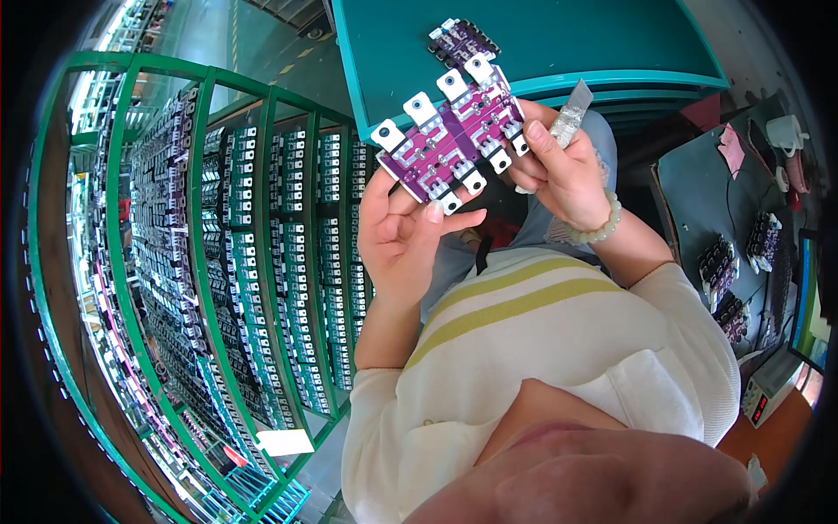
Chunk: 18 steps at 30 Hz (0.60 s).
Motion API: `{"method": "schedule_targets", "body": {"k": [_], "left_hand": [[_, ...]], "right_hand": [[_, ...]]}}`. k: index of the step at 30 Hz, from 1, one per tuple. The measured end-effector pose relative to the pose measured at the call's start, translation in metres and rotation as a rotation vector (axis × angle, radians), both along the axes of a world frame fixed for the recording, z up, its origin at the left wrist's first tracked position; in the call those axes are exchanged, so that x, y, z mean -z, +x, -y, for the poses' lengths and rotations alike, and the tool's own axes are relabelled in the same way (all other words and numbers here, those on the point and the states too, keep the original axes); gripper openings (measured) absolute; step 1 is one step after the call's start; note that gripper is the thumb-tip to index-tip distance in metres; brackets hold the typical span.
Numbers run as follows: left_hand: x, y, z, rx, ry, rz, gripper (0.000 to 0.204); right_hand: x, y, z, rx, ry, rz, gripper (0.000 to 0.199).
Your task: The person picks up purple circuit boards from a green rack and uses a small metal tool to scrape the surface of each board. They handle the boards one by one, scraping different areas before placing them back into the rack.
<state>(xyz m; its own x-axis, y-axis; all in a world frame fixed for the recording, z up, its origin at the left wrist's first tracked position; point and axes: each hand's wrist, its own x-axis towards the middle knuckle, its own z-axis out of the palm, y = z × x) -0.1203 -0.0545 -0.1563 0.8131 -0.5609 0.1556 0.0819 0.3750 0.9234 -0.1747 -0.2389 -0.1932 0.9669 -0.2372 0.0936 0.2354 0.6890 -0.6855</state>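
Gripping a purple board [456, 144] at twelve o'clock are my left hand [399, 249] and right hand [572, 170] — a gray strip [573, 113] in the right too. Another board [461, 44] lies on the desk [576, 39].

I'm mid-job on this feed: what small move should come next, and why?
I'd probably firm up the left hand's hold on the purple board before shifting the right hand. The left supports only the board's left end, while the right, at the other end, also holds a silvery strip, so its grip may be divided.
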Motion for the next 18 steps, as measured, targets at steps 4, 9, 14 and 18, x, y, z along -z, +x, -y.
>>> {"method": "schedule_targets", "body": {"k": [4,9,14,18], "left_hand": [[0.004,0.004,0.001,-0.004,-0.024,-0.003,0.047],[-0.003,0.018,-0.003,0.072,-0.027,-0.226,0.040],[-0.015,0.016,0.006,0.114,0.179,-0.267,0.040],[-0.005,0.010,0.008,-0.017,-0.007,-0.240,0.037]], "right_hand": [[-0.003,-0.001,0.000,0.003,-0.026,0.001,0.033],[-0.005,-0.003,0.000,-0.037,-0.102,-0.019,0.033],[-0.005,0.003,0.005,-0.115,-0.132,-0.059,0.036],[-0.023,0.007,0.015,0.034,-0.267,-0.050,0.042]]}}
